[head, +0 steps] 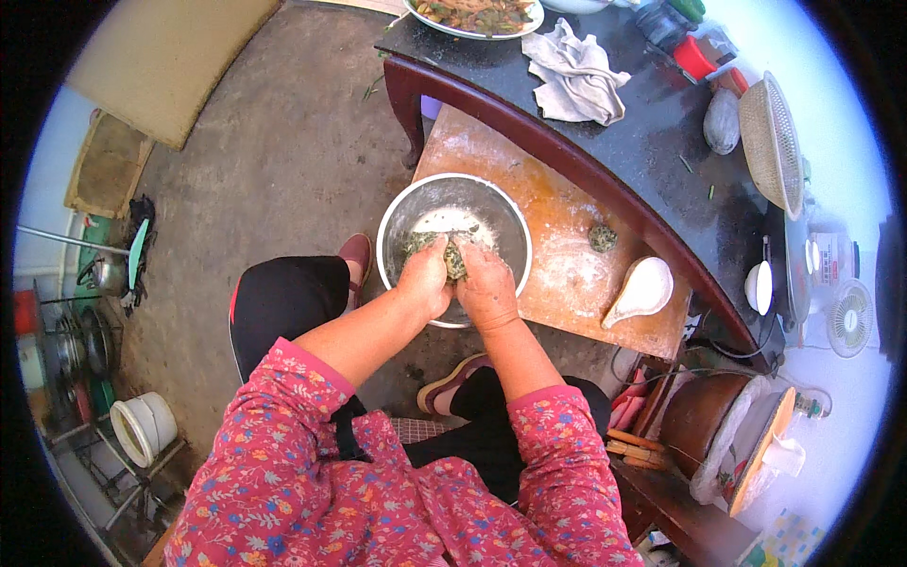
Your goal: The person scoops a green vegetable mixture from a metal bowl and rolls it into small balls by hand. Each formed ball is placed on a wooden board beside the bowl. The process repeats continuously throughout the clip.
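Note:
Over a round metal basin (489, 191), my left hand (425, 276) and my right hand (487, 278) press together around a lump of green-flecked dough or filling (454, 261). White flour (450, 220) lies in the basin, with more of the green mixture (417, 243) beside my fingers. The basin stands on a floured wooden board (560, 276). A shaped green-flecked ball (602, 238) rests on that board to the right. Nearby is a gourd-shaped scoop (641, 289) with white powder in it. My palms hide part of the lump.
A dark table (638, 156) with a red-brown edge overhangs the board. On it are a plate of food (482, 18), a crumpled cloth (577, 74), a woven basket (772, 145) and a small white bowl (759, 287). A brown pot (701, 425) stands at lower right, a white bucket (144, 427) at lower left.

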A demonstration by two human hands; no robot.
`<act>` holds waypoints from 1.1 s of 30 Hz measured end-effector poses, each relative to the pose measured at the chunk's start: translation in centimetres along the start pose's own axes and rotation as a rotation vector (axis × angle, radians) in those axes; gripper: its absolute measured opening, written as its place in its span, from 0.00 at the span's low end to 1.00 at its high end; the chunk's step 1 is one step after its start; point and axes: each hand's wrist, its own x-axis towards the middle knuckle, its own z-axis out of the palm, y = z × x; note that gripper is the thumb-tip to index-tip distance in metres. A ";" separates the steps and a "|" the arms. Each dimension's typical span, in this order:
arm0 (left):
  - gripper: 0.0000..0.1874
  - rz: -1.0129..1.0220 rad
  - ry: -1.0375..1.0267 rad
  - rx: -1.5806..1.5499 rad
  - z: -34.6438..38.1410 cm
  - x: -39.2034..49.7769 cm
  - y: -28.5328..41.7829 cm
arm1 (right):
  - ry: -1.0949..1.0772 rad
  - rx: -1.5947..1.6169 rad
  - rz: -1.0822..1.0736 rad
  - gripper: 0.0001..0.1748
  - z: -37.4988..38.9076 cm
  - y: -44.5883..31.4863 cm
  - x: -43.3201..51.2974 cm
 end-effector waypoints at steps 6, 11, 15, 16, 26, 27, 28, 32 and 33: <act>0.20 -0.039 -0.171 -0.048 0.0 0.8 1.2 | 0.161 0.240 0.035 0.30 -1.9 -0.9 1.7; 0.19 -0.018 -0.097 -0.071 0.0 0.5 0.1 | 0.052 0.034 -0.121 0.30 -2.3 -1.2 0.5; 0.19 -0.032 0.008 -0.007 0.5 -0.2 0.4 | 0.022 0.032 -0.011 0.26 -0.5 -0.2 0.3; 0.20 -0.030 -0.012 -0.019 1.0 -0.5 0.8 | 0.064 0.054 -0.040 0.25 -0.6 -0.2 0.6; 0.20 -0.053 -0.038 -0.048 0.2 0.4 0.4 | 0.067 -0.004 -0.101 0.26 -1.6 -0.6 0.4; 0.21 -0.058 -0.028 -0.028 0.4 0.4 0.6 | 0.057 -0.005 -0.094 0.25 -1.2 -0.3 0.5; 0.21 -0.064 -0.038 -0.053 0.4 0.5 0.7 | 0.026 0.044 -0.040 0.25 -0.9 -0.2 0.4; 0.20 -0.060 -0.165 -0.059 1.8 -0.7 2.0 | 0.178 0.292 0.071 0.26 -1.0 0.0 1.3; 0.20 -0.049 -0.214 -0.040 2.4 -1.4 2.5 | 0.168 0.376 0.069 0.28 -1.9 0.0 2.1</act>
